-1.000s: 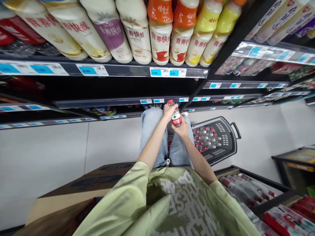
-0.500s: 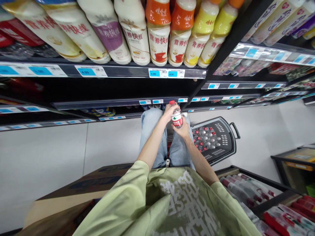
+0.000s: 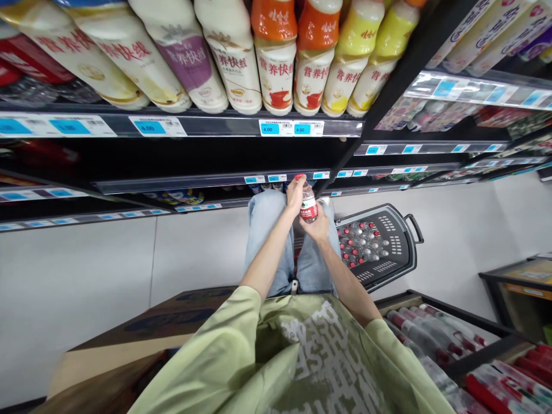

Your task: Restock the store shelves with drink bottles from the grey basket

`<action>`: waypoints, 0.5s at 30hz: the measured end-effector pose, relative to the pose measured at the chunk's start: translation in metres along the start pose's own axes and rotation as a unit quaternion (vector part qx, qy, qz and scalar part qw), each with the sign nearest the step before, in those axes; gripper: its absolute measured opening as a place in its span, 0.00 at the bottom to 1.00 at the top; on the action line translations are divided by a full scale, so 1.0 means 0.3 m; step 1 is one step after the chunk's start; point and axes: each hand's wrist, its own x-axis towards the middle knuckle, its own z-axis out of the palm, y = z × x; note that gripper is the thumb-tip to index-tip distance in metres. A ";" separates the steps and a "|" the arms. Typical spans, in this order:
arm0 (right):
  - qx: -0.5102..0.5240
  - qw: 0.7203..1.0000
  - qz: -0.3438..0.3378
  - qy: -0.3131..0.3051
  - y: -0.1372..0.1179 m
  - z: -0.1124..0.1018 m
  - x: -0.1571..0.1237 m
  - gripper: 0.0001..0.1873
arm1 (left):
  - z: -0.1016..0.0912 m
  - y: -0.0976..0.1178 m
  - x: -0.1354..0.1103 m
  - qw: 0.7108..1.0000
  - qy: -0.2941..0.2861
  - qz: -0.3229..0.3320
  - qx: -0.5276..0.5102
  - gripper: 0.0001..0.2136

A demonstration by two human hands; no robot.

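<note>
A small clear water bottle (image 3: 307,202) with a red cap and a red label is held upright in front of my knees. My left hand (image 3: 295,193) is wrapped round its upper part near the cap. My right hand (image 3: 318,227) cups its lower part from below. To the right of my hands, a black shopping basket (image 3: 397,241) on the floor holds several more red-capped bottles (image 3: 361,244). Just beyond my hands run the low black shelves (image 3: 207,179) with blue price tags.
Large milk-drink bottles (image 3: 276,57) line the top shelf overhead. A brown cardboard box (image 3: 142,333) sits on the floor at my left. At lower right, a black rack (image 3: 483,345) holds more red-capped bottles. The floor is pale tile.
Both hands have lifted the bottle slightly, toward the low shelf, and the label has turned so less of it faces me. The basket has not moved.
</note>
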 end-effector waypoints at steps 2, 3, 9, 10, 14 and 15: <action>0.030 1.000 -0.011 0.002 0.003 -0.009 -0.001 0.44 | 0.009 0.005 -0.001 1.000 -0.014 0.022 -0.008 0.23; 0.042 0.999 -0.018 0.003 0.005 -0.014 -0.001 0.44 | 0.013 0.008 -0.003 0.999 -0.023 0.029 -0.012 0.24; 0.092 0.994 -0.063 0.013 0.023 -0.041 0.001 0.45 | 0.027 0.023 -0.025 0.997 -0.057 -0.015 -0.049 0.27; 0.093 0.994 -0.062 0.017 0.024 -0.043 0.001 0.45 | 0.028 0.025 -0.026 0.996 -0.064 -0.023 -0.057 0.28; 0.070 0.996 -0.046 0.022 0.020 -0.041 -0.001 0.44 | 0.032 0.032 -0.028 0.991 -0.091 -0.048 -0.085 0.30; 0.062 0.997 -0.039 0.017 0.017 -0.041 -0.001 0.44 | 0.033 0.033 -0.030 0.991 -0.096 -0.049 -0.085 0.31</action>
